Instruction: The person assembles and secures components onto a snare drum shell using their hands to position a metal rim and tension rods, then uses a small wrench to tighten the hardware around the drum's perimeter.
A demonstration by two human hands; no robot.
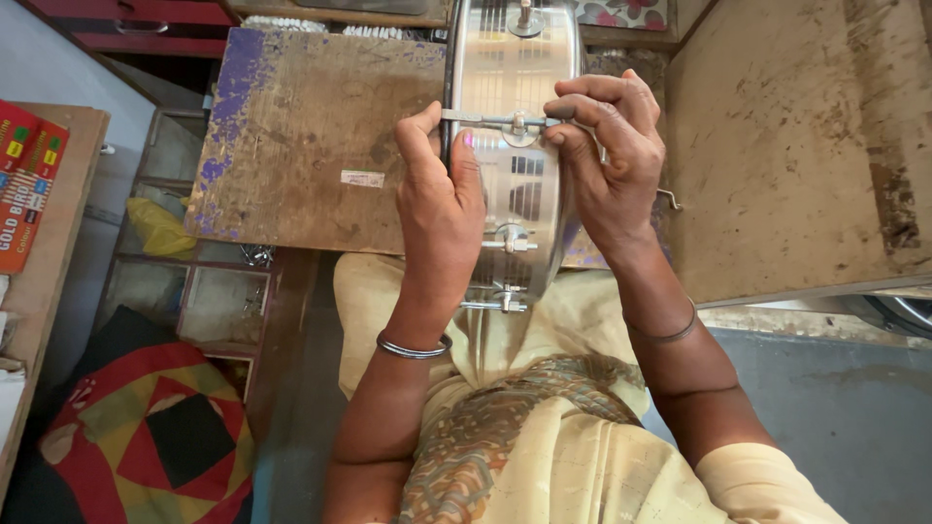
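Pale yellow garment with patterned scarf fills the bottom of frame, nearest the lens; both forearms rise out of it. Left wrist carries a metal bangle, right wrist a thin dark band.

Left hand is wrapped around the left rim of a shiny metal drum shell, thumb up at the end of a tension rod, clenched on the rim. Right hand is closed from the other side, fingertips pinching the same rod near its lug; whether anything small sits between the fingers, cannot tell. Drum shell is held on edge, upright between the hands, lower part over the lap, upper part reaching over the far edge of the wooden worktop. More rods and lugs run down the shell wall below the hands.

Worktop board is worn, purple stain along its left side, small white label near its middle. Second scuffed wooden board to the right. Left of the lap: compartment tray with a yellow bag, red-yellow-black patchwork cushion on the floor, red printed packet on a shelf at far left.
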